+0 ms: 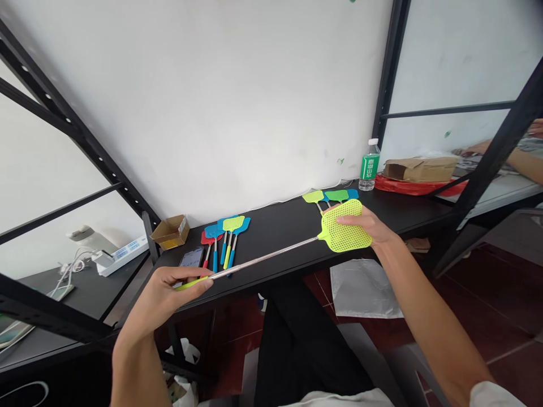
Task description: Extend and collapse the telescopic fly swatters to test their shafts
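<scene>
A yellow-green fly swatter (345, 234) with an extended metal rod is held across my body above the table edge. My left hand (169, 297) pinches its yellow-green handle. The swatter's mesh head is gripped by my right hand (369, 223), thumb on the near face and the other fingers mostly hidden behind. Beyond my left hand lie several shortened fly swatters (227, 232), blue, red and yellow-green. Behind the held head are more swatters (337, 196) in yellow-green, green and blue, partly covered by my right hand.
On the black table (271, 226) sit a phone (192, 258), an open small cardboard box (170, 232) and a water bottle (370, 165). A brown carton (419, 168) rests on red plastic at right. Black metal frames (389, 68) rise at both sides. Another person's arm (524, 164) shows far right.
</scene>
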Demonstrator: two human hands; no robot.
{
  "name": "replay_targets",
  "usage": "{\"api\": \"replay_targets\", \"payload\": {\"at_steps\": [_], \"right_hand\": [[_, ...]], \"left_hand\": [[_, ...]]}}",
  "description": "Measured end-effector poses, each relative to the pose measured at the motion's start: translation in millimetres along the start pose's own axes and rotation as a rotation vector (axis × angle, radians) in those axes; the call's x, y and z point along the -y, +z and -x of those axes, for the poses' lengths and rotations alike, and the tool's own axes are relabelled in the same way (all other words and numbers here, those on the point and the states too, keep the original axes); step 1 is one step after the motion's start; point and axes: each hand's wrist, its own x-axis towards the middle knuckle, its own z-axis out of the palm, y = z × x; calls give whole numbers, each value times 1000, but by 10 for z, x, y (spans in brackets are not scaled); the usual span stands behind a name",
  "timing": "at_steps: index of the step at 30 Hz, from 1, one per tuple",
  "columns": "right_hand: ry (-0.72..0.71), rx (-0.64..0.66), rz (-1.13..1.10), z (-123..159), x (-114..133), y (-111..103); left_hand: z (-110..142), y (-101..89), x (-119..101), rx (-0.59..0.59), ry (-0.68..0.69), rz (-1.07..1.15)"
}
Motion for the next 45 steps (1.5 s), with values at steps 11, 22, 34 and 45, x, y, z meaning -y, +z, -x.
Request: {"api": "replay_targets", "payload": {"at_steps": [11,22,34,45], "right_hand": [[-6,3,31,34,48,8],[-13,-45,48,94,99,-35],[-42,-29,13,102,91,-30],[-34,42,-18,37,37,115]], "left_hand": [[-2,1,25,47,1,-8],[-23,65,-62,42,28,34],[9,45,-25,25,9,26],[-63,183,-154,14,60,8]]}}
